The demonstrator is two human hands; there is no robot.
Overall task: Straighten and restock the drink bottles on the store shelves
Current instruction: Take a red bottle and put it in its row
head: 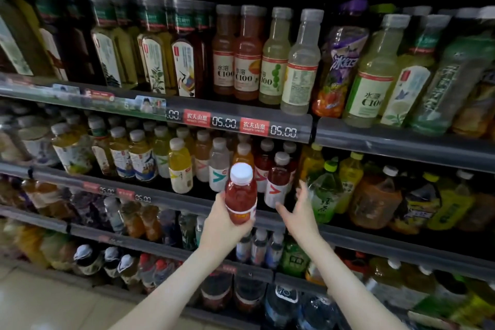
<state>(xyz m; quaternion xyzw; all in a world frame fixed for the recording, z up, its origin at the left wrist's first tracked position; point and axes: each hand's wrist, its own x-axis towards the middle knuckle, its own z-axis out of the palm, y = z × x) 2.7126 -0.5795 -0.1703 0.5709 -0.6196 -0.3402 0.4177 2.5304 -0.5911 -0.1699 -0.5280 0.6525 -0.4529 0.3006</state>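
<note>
Head view: left hand [223, 225] grips a red drink bottle [241, 193] (white cap, white-and-orange label), upright, near the middle shelf [174, 199]. Right hand [300, 211] is spread just right of it. The far price strip [241, 124] reads 农夫山泉, 05.00; the juice bottles [247, 61] above it say C100.

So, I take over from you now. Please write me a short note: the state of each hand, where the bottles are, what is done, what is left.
Left hand: grips a red bottle with a white cap, upright, in front of the shelf rail.
Right hand: open, fingers spread beside the front shelf bottle, also red; contact unclear.
Done: the held bottle is not yet shelved.
Left: probably make room in the red row, set it in, straighten the rest.
</note>
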